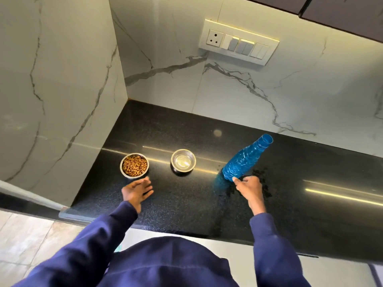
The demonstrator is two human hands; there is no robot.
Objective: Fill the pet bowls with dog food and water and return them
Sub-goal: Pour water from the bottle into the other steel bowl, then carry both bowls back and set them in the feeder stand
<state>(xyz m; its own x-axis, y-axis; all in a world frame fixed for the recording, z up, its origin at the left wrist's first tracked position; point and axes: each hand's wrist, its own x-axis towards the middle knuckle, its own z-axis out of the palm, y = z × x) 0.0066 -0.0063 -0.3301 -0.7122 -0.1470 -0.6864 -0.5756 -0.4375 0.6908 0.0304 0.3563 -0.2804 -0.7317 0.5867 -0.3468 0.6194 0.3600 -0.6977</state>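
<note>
Two small steel bowls stand on the black counter (186, 204). The left bowl (134, 165) is full of brown dog food. The right bowl (183, 160) holds clear water. A blue ribbed plastic bottle (244, 160), uncapped, stands to the right of them. My left hand (135, 191) hovers with relaxed, spread fingers just in front of the food bowl, not touching it. My right hand (248, 188) is at the foot of the bottle, thumb against its base; the other fingers are curled near it.
Marble walls close the counter at the left and back. A switch panel (238, 42) hangs on the back wall. Dark cabinets (342, 11) sit above. Water spots lie on the counter around the bottle. The counter stretches on to the right.
</note>
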